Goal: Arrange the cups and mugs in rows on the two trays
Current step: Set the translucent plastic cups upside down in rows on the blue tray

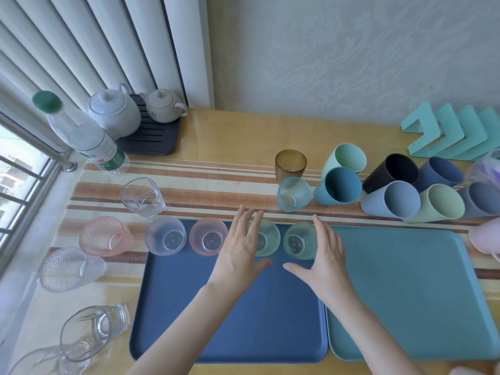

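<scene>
Hands above dark blue tray (216, 320), both spread flat, holding nothing. Left hand (239, 246) over 1 green cup (266, 238), right hand (323, 255) just beside second green cup (299, 240). 4 cups upright along tray's far edge: clear cup (165, 236), pink cup (208, 236), then the 2 green. Teal tray (405, 293) touching on the right. Plastic mugs (405, 190) and amber cup (290, 163) on striped mat (203, 190) beyond.
</scene>
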